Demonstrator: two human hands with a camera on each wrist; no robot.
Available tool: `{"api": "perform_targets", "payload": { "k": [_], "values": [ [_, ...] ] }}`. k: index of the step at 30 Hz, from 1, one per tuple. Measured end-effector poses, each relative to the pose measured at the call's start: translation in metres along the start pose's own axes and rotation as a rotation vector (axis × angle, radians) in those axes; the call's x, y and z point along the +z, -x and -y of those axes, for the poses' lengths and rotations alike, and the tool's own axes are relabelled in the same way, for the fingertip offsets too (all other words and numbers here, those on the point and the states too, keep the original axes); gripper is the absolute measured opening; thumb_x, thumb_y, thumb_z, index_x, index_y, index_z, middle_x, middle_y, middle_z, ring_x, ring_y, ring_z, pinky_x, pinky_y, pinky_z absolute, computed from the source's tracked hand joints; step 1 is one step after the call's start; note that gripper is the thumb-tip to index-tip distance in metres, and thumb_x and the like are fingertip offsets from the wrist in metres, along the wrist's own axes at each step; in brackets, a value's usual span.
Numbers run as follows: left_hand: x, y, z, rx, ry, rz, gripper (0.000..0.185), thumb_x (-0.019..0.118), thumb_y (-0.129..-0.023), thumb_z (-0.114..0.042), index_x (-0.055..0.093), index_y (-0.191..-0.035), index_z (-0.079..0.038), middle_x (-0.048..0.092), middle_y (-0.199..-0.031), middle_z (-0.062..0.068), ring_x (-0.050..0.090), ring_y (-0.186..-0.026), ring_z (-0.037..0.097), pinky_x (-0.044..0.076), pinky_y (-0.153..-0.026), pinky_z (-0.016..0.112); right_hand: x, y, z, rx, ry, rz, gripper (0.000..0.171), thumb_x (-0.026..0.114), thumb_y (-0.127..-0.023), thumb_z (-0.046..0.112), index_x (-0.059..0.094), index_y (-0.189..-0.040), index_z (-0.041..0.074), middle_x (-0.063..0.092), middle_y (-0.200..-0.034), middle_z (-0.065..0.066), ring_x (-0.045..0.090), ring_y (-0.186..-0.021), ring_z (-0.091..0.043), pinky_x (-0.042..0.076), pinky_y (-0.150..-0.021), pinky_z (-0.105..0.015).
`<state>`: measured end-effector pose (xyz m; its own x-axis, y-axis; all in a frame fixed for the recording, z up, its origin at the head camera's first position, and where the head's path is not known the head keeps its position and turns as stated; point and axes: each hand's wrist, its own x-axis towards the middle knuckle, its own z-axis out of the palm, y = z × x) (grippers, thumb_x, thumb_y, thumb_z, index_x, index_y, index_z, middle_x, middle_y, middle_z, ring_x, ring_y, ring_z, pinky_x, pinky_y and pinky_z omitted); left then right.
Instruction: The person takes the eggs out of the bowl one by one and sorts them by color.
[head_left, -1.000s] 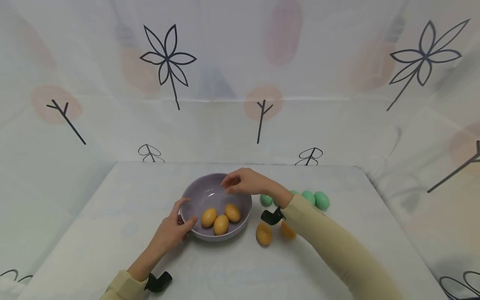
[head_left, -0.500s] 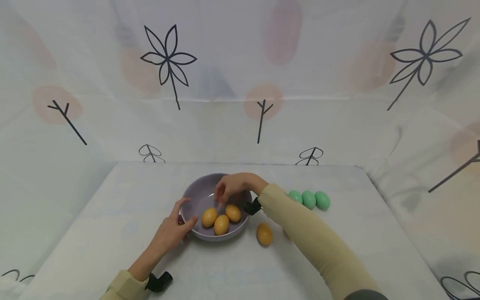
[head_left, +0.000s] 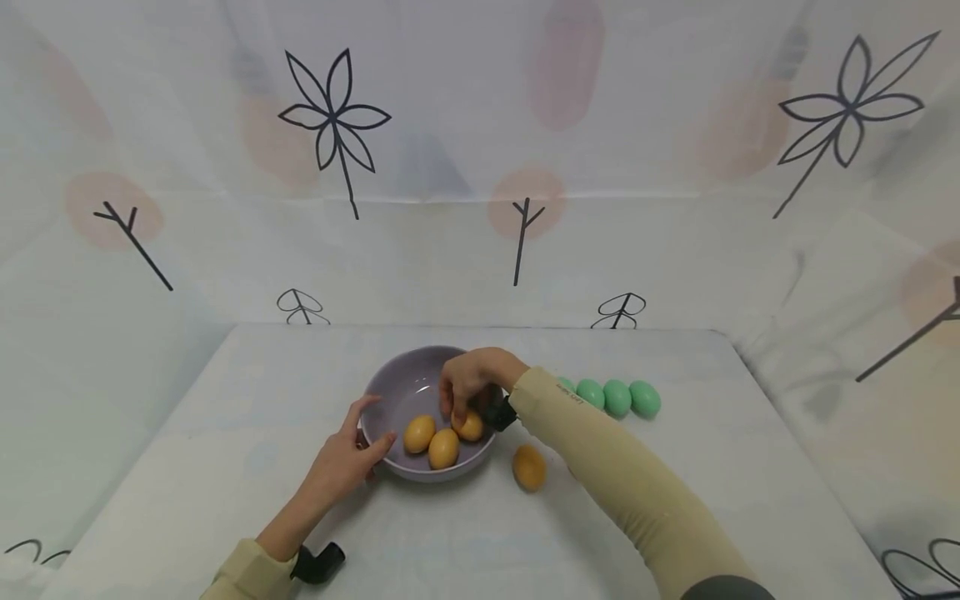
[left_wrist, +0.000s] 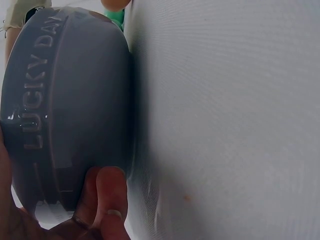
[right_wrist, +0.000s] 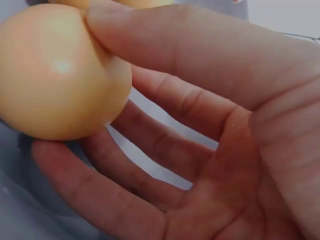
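While the left hand (head_left: 347, 457) grips the bowl (head_left: 397, 385), the right hand (head_left: 471, 379) pinches an egg (head_left: 472, 427) inside.

Orange egg (head_left: 472, 427) in the bowl (head_left: 405, 387): top hidden under the right hand (head_left: 471, 379). Green egg (head_left: 566, 384) nearest the sleeve (head_left: 600, 450): mostly hidden behind it. Bowl in left wrist view: cut off at the top and left edges. Right wrist view: egg cropped at the left edge.

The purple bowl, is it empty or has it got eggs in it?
Not empty. The round purple bowl holds three orange eggs; the right hand grips one.
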<state>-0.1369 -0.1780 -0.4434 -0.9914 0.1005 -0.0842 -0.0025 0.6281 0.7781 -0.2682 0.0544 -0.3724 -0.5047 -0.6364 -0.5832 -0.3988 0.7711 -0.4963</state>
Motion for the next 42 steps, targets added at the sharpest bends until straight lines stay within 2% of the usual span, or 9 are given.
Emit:
{"api": "perform_targets", "payload": {
  "k": [5, 10, 13, 18, 26, 33, 37, 42],
  "values": [
    [0.0, -0.001, 0.0, -0.001, 0.001, -0.003, 0.064, 0.067, -0.094, -0.04, 0.034, -0.147, -0.027, 0.058, -0.07, 0.004, 0.055, -0.056, 0.018, 0.042, -0.055, 0.032, 0.0, 0.002, 0.0, -0.009, -0.017, -0.053, 0.017, 0.084, -0.076, 0.007, 0.073, -0.088, 0.014, 0.067, -0.082, 0.003, 0.058, -0.068, -0.009, 0.047, -0.062, -0.024],
    [0.0, -0.001, 0.001, -0.011, 0.006, 0.004, 0.064, 0.067, -0.095, -0.039, 0.033, -0.148, -0.027, 0.058, -0.07, 0.004, 0.055, -0.057, 0.018, 0.043, -0.055, 0.032, -0.002, 0.011, -0.001, -0.062, 0.0, -0.168, 0.019, 0.081, -0.075, 0.008, 0.073, -0.09, 0.018, 0.067, -0.086, 0.004, 0.059, -0.072, -0.011, 0.048, -0.066, -0.026],
    [0.0, -0.001, 0.0, -0.015, 0.008, 0.006, 0.065, 0.067, -0.095, -0.039, 0.033, -0.148, -0.027, 0.058, -0.07, 0.004, 0.055, -0.057, 0.018, 0.042, -0.055, 0.032, -0.006, 0.019, -0.004, -0.117, -0.024, -0.235, 0.021, 0.08, -0.075, 0.011, 0.074, -0.094, 0.019, 0.068, -0.092, 0.004, 0.06, -0.08, -0.012, 0.048, -0.072, -0.028],
    [0.0, 0.0, 0.0, -0.009, 0.004, -0.002, 0.064, 0.068, -0.095, -0.039, 0.034, -0.148, -0.027, 0.058, -0.069, 0.004, 0.055, -0.056, 0.018, 0.042, -0.054, 0.032, -0.011, 0.034, -0.016, -0.207, -0.132, -0.337, 0.026, 0.078, -0.077, 0.011, 0.075, -0.103, 0.016, 0.069, -0.101, 0.006, 0.063, -0.096, -0.013, 0.05, -0.08, -0.03],
    [0.001, 0.0, 0.003, -0.002, 0.0, -0.009, 0.065, 0.068, -0.095, -0.039, 0.034, -0.148, -0.026, 0.058, -0.07, 0.003, 0.055, -0.057, 0.017, 0.043, -0.054, 0.031, -0.01, 0.077, -0.04, -0.261, -0.322, -0.501, 0.025, 0.077, -0.082, 0.013, 0.073, -0.106, 0.017, 0.069, -0.111, 0.005, 0.062, -0.113, -0.018, 0.05, -0.089, -0.038],
    [0.001, 0.001, 0.002, 0.003, 0.005, -0.008, 0.065, 0.068, -0.094, -0.041, 0.034, -0.148, -0.026, 0.058, -0.069, 0.003, 0.054, -0.057, 0.017, 0.042, -0.054, 0.031, 0.003, 0.133, -0.077, -0.218, -0.372, -0.611, 0.031, 0.079, -0.086, 0.022, 0.07, -0.115, 0.013, 0.067, -0.117, -0.001, 0.057, -0.119, -0.025, 0.044, -0.097, -0.047],
    [0.001, 0.002, 0.002, 0.001, 0.001, -0.013, 0.065, 0.067, -0.094, -0.04, 0.034, -0.149, -0.027, 0.058, -0.068, 0.003, 0.054, -0.056, 0.017, 0.041, -0.054, 0.031, 0.016, 0.16, -0.099, -0.159, -0.366, -0.66, 0.031, 0.079, -0.086, 0.023, 0.07, -0.114, 0.013, 0.068, -0.115, -0.001, 0.057, -0.118, -0.026, 0.045, -0.096, -0.047],
    [0.001, 0.001, 0.002, -0.001, 0.0, -0.011, 0.065, 0.067, -0.095, -0.041, 0.034, -0.149, -0.026, 0.058, -0.069, 0.003, 0.053, -0.056, 0.017, 0.041, -0.054, 0.031, 0.037, 0.182, -0.122, -0.1, -0.333, -0.686, 0.03, 0.08, -0.085, 0.024, 0.07, -0.111, 0.013, 0.068, -0.112, -0.001, 0.058, -0.113, -0.026, 0.045, -0.093, -0.045]
  ]
}}
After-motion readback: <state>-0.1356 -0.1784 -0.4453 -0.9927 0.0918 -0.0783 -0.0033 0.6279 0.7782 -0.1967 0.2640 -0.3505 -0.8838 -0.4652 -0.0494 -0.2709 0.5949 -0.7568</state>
